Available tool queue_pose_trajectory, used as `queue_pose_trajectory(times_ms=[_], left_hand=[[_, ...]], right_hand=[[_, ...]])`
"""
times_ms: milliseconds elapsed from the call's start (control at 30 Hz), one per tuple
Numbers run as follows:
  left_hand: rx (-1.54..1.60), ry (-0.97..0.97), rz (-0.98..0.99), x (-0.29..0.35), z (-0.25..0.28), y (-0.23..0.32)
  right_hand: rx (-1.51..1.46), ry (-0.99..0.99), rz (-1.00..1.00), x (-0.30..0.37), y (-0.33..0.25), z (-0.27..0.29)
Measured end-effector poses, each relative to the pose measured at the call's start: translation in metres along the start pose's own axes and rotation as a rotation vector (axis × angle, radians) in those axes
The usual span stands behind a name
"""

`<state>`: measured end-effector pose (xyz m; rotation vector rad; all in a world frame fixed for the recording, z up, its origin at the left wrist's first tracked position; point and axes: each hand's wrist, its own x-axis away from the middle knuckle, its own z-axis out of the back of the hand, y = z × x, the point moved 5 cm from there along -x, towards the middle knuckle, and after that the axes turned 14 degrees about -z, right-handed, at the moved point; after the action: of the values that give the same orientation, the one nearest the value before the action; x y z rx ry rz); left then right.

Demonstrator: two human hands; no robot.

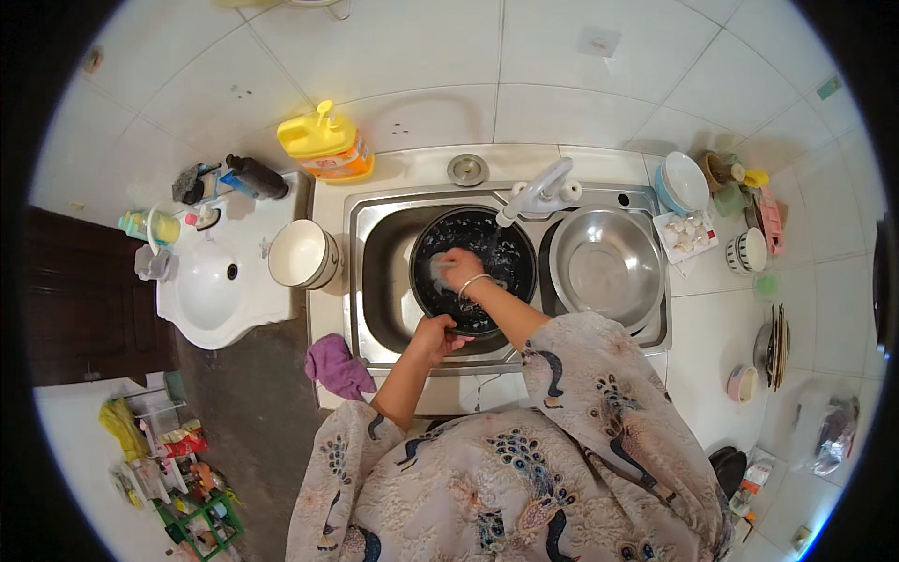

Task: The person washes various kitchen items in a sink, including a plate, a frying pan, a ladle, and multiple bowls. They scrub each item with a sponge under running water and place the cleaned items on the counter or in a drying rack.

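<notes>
Across the middle of your view lies the double steel sink (382, 267), the largest thing near your hands, and its left bowl holds the round black pan (435, 304), wet inside and dotted with light suds or droplets. Beside it, the wide metal bowl (604, 267) sits over the right bowl, covering most of it. The white faucet (538, 195) reaches over the pan's far right rim, its outlet pointing down into it. Your left hand (434, 339) is clamped on the pan's near rim, thumb on top and the other fingers below, partly hidden by the wall. Your right hand (460, 269) is inside the pan, fingers bent close together over a pale grey scrubber (437, 270); your knuckles cover part of it, so its full shape and your fingertips are hard to make out. Smallest is the thin bracelet (473, 284) at your right wrist.
</notes>
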<state>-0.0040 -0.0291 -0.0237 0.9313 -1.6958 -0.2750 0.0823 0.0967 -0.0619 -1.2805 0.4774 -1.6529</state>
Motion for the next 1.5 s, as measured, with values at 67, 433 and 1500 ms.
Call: queue_pose_trajectory(times_ms=[67, 433, 1500], left_hand=[[0.013, -0.027, 0.017, -0.007, 0.004, -0.006], [-0.038, -0.041, -0.174, -0.005, 0.026, 0.019], [0.053, -0.112, -0.03, -0.026, 0.029, 0.002]], right_hand=[[-0.236, 0.284, -0.045, -0.014, 0.028, 0.024], [0.568, -0.416, 0.305, 0.039, -0.005, -0.028], [0.115, -0.519, 0.281, 0.019, -0.011, -0.047]])
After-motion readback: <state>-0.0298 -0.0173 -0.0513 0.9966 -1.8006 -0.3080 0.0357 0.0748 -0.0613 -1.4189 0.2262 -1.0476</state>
